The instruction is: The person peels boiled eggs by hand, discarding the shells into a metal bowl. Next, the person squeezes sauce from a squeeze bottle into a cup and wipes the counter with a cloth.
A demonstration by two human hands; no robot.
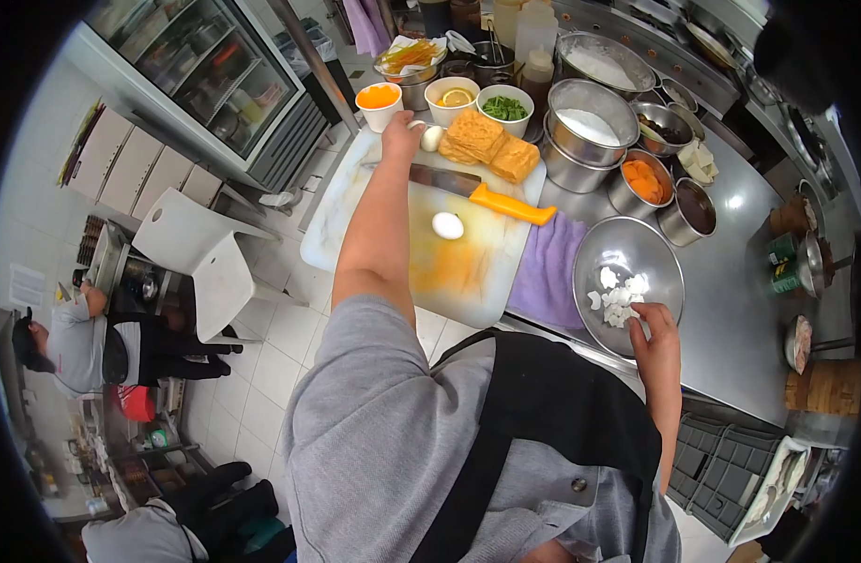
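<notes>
My left hand [402, 134] is closed at the far edge of the cutting board [332, 235], beside a white egg-like piece [432, 139]; a small white bit shows at its fingertips, too small to name. A peeled egg [447, 225] lies on the board, nearer to me. Behind it is a knife with a yellow handle [512, 204], its blade pointing left. Fried golden blocks [482, 136] are stacked at the board's far right. My right hand [652, 330] is over the near right rim of the metal bowl [590, 258], fingers bent and slightly apart above broken white pieces [622, 298].
A purple cloth [550, 267] lies between board and bowl. Behind the board stand cups of orange food [379, 97], lemon [457, 97] and greens [505, 109]. Metal pots [588, 169] are at the right. A white chair [210, 258] and two people [74, 342] are at the left.
</notes>
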